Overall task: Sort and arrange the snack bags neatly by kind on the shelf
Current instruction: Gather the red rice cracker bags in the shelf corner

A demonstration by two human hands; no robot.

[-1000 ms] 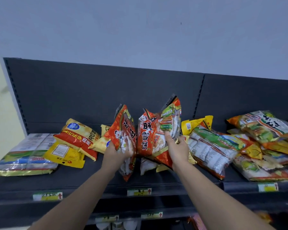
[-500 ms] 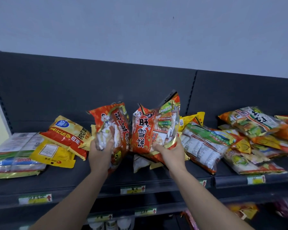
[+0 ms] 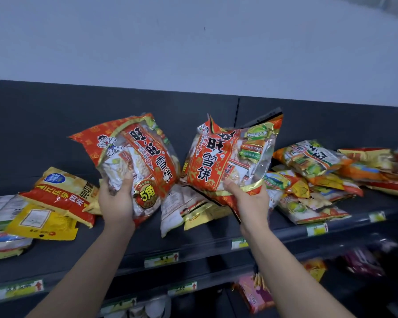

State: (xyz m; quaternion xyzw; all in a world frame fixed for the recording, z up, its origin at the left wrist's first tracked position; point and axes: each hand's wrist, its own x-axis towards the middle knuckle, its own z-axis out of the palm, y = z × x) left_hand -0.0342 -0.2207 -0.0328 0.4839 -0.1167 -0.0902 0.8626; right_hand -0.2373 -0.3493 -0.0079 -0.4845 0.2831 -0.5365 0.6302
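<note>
Rice-cracker bags held at the shelf
Left hand grips the left bag; right hand grips the right bag, tops leaning apart.

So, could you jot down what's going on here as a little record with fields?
Left: left hand grips a red plastic rice-cracker bag, held up and tilted
Right: right hand grips a matching red bag
Surface: dark grey metal shelf
Far left: yellow-and-red crisp bag lying on other packs
Far right: untidy pile of mixed snack bags
</note>
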